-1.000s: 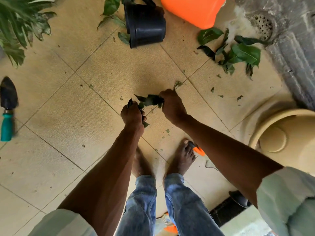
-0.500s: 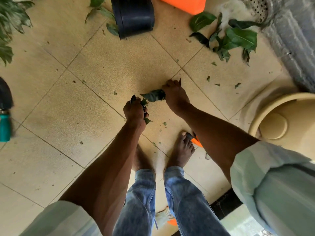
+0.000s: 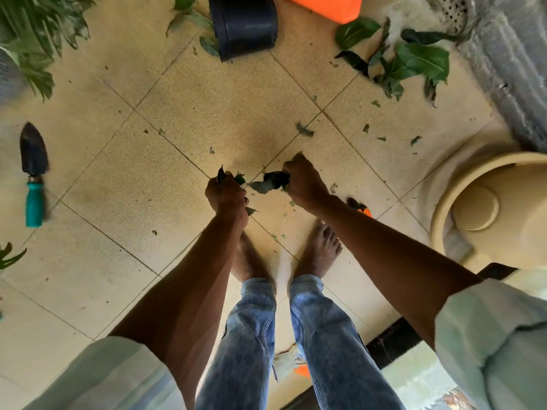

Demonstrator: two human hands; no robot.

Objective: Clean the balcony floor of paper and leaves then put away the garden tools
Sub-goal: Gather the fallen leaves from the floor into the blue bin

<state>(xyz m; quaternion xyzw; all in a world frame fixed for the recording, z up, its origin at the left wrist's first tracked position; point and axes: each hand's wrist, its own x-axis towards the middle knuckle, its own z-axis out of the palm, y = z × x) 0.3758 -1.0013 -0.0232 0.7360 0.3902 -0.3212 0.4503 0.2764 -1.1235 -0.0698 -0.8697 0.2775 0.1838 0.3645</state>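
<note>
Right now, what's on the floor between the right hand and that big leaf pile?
In the head view, bare tile with a few small leaf scraps lies between the right hand and the leaf pile.

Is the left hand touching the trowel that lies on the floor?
Apart. The head view shows the left hand gripping leaves, with bare tiles between it and the trowel.

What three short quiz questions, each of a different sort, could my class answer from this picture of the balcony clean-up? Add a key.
1. True or false: the trowel is held in the left hand.
2. Which lies nearest the floor drain? A) trowel B) pile of large leaves C) beige bin
3. Fill in: both hands grip torn ____.

Key
1. False: it lies on the tiled floor, apart from both hands.
2. B.
3. Leaves: the right hand and the left hand each hold leaf pieces.
</note>
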